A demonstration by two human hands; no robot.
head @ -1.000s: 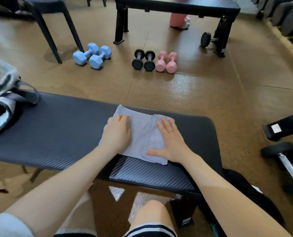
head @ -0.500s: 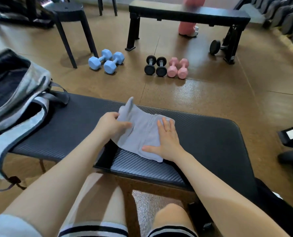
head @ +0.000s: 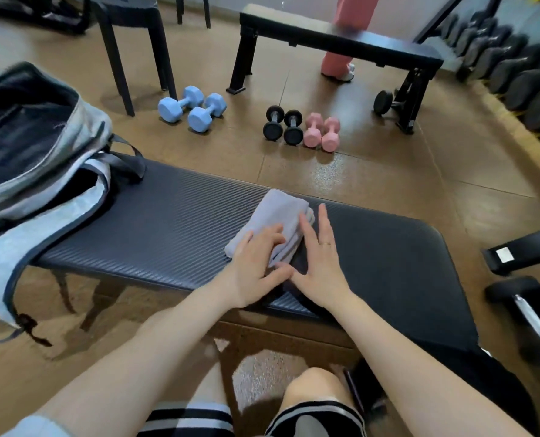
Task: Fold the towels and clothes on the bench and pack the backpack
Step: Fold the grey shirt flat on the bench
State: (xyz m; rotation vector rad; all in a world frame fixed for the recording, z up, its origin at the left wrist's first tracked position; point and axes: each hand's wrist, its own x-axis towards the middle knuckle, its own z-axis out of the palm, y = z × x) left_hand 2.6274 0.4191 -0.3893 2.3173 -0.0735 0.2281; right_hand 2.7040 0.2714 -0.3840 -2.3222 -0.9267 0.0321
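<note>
- Now we have the folded pale grey cloth towel (head: 278,220) lying near the far edge of the black ribbed padded worktop (head: 168,228), about midway along it.
- Our left hand (head: 256,263) rests on the towel's near end with the fingers (head: 273,231) spread and relaxed, gripping nothing; our right hand (head: 320,263) lies flat just beside the towel's right edge, fingers straight, touching the fold.
- To finish well, we should press the layers flat, square the loose edges with the right hand, and keep the bundle compact before lifting.
- We judge the next move is carrying it to the open grey and black fabric backpack (head: 38,171) at the worktop's left end, so we should hold it from both sides to keep the fold from opening.
- We can read no brand, label or writing; the white tag (head: 503,254) on the black equipment to the right looks blank.
</note>
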